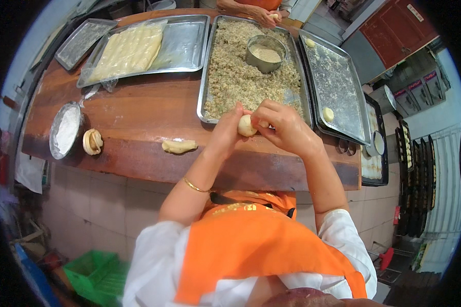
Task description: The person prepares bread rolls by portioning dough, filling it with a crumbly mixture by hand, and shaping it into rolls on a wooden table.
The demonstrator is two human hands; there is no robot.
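A small round dough ball (246,126) is held over the table's front edge, before the tray of filling. My left hand (229,129) cups it with closed fingers. My right hand (284,127) has its fingertips pinched at the ball's right side. Just beyond, a metal tray (203,105) is spread with crumbly, greyish-beige filling (230,61). A round metal tin (264,64) of fine pale crumbs stands in that filling. On the table left of my left forearm lies an elongated piece of dough (179,146).
A floured tray (338,77) at right bears dough balls (328,114). Far left, sheeted dough (130,48) under plastic lies on a tray (187,43). A flour bowl (66,129) and a pale, curled round piece (92,141) sit at left. Across the table are a co-worker's hands (264,16).
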